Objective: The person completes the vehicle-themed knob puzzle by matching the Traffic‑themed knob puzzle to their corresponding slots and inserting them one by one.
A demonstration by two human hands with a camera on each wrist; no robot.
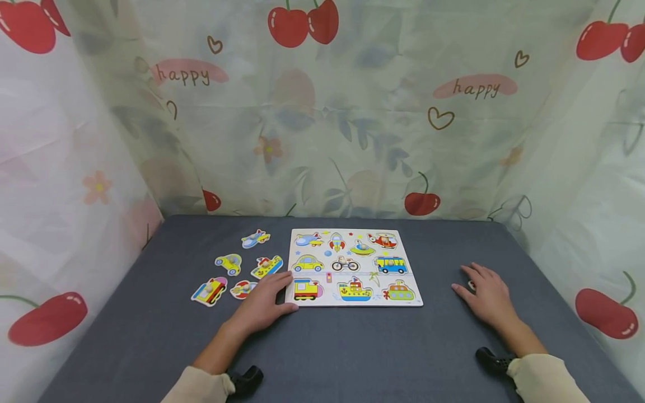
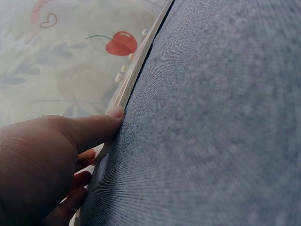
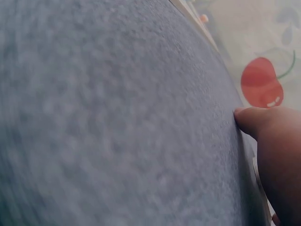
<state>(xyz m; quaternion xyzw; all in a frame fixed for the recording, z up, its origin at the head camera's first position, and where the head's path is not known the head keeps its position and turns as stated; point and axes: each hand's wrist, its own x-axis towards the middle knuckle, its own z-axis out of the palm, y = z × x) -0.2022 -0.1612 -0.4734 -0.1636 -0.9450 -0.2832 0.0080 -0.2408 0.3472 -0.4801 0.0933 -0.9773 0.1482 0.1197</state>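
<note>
A white wooden puzzle board point(image 1: 330, 253) with vehicle pictures lies on the dark cloth. My left hand point(image 1: 261, 301) holds its near left corner, thumb against the front edge and fingers along the left side. In the left wrist view, that thumb point(image 2: 101, 127) presses the board's edge point(image 2: 136, 70). My right hand point(image 1: 486, 294) rests palm down on the cloth, right of the board, fingers loosely extended. A small pale piece point(image 1: 472, 286) shows between its thumb and fingers, mostly hidden. In the right wrist view, a thin pale edge point(image 3: 256, 167) shows beneath the hand.
Loose knobbed pieces lie left of the board: a plane point(image 1: 255, 239), a car point(image 1: 229, 264), a ship point(image 1: 267, 266), a train point(image 1: 209, 291) and a rocket point(image 1: 242, 289) beside the left hand. A cherry-print curtain point(image 1: 322, 140) encloses the table point(image 1: 353, 352).
</note>
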